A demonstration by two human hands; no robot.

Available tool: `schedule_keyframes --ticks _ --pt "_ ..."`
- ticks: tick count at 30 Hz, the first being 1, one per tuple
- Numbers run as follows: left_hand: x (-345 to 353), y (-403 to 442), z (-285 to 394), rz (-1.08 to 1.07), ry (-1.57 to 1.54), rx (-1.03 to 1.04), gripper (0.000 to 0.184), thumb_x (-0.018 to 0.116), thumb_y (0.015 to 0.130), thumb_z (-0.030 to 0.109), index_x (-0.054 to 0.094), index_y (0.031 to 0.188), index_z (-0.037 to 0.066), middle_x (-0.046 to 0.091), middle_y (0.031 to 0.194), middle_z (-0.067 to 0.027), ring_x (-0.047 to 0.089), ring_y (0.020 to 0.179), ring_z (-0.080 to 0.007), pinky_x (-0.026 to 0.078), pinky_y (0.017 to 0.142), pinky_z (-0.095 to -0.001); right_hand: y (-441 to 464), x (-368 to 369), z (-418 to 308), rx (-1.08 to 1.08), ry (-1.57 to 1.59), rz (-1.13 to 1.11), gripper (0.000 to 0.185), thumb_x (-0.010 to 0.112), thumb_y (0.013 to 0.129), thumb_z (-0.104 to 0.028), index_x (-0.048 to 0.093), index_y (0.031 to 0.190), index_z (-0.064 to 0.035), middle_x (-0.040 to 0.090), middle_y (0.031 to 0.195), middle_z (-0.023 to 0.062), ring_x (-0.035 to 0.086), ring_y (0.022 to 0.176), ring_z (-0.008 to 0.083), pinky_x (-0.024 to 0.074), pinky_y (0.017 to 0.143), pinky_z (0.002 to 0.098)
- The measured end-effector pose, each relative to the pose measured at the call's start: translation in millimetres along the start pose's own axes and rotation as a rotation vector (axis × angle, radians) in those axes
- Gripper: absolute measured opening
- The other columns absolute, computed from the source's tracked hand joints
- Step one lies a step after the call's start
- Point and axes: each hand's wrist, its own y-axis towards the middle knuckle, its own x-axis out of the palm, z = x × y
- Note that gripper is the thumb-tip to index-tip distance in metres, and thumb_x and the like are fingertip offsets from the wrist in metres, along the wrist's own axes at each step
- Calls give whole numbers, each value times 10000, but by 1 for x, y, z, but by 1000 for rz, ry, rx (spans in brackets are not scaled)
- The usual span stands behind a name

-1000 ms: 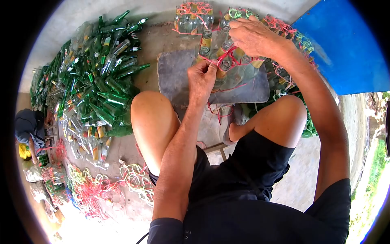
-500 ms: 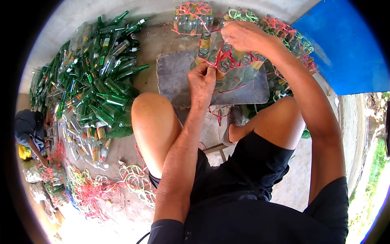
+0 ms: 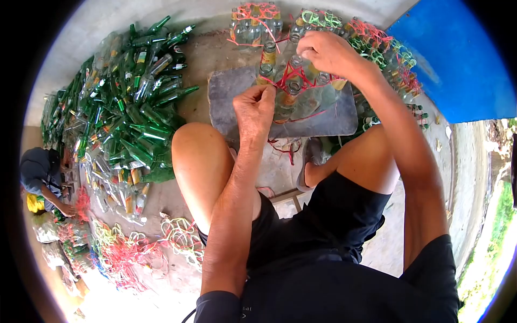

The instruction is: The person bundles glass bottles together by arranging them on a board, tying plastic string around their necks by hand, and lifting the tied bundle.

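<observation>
Clear glass bottles point(image 3: 289, 100) stand upright in a group on a dark slab point(image 3: 229, 97), with red strap point(image 3: 306, 81) wound about their necks. At the group's near left side, my left hand point(image 3: 256, 107) is closed in a pinch on the red strap. My right hand point(image 3: 326, 53) is above the bottles' far right part, its fingers curled together; what they hold, if anything, is hidden. Two bottles with yellow labels point(image 3: 268, 56) stand at the group's left edge.
Green and clear bottles point(image 3: 134, 116) lie heaped at left. Strapped bottle bundles point(image 3: 256, 24) stand behind the slab and to its right. Tangled red and green straps point(image 3: 121, 253) lie at lower left. Another person point(image 3: 40, 172) bends at far left. A blue panel point(image 3: 458, 59) fills the upper right.
My left hand has moved slightly left. My right hand moved left, then slightly right and nearer. The other person's arm has reached out over the strapped bundles.
</observation>
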Motion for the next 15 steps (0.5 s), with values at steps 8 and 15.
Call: schedule_keyframes --ticks 8,15 --pt "-4 0 9 -17 164 189 189 689 907 95 756 920 -81 659 679 -22 528 644 -54 449 561 -279 -66 30 -88 50 -151 402 558 852 776 -415 673 1149 -40 550 1122 110 622 1070 310 487 905 460" --pt "-13 5 23 -65 324 221 151 720 900 89 785 915 -47 609 688 58 479 635 -31 380 543 -259 -68 36 -99 171 -154 384 543 847 769 -333 665 1190 -43 544 1204 96 612 1102 288 463 938 461"
